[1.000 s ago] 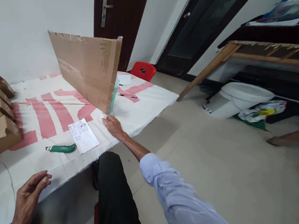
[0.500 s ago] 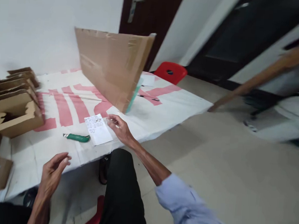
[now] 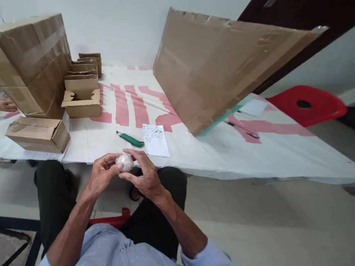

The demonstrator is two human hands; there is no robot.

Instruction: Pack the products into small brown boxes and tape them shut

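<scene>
The left hand pinches a small, round bundle of crinkled, whitish translucent material between thumb and fingers. The right hand curves around the bundle from the other side, forefinger at its top and thumb at its underside, so both hands hold it at the near edge of the counter, in front of the person's lap. A white cloth with pinkish-red shapes covers the counter.

Just beyond the hands lies a green-handled cutter knife, its end just beside a white paper sheet with rows of small drawn outlines. Farther left are a closed brown cardboard box, a row of open brown cardboard boxes and a large taped carton; another person's hand is near the carton. Toward the right a broad brown cardboard panel stands tilted, with a dark pen and a red chair beyond it.
</scene>
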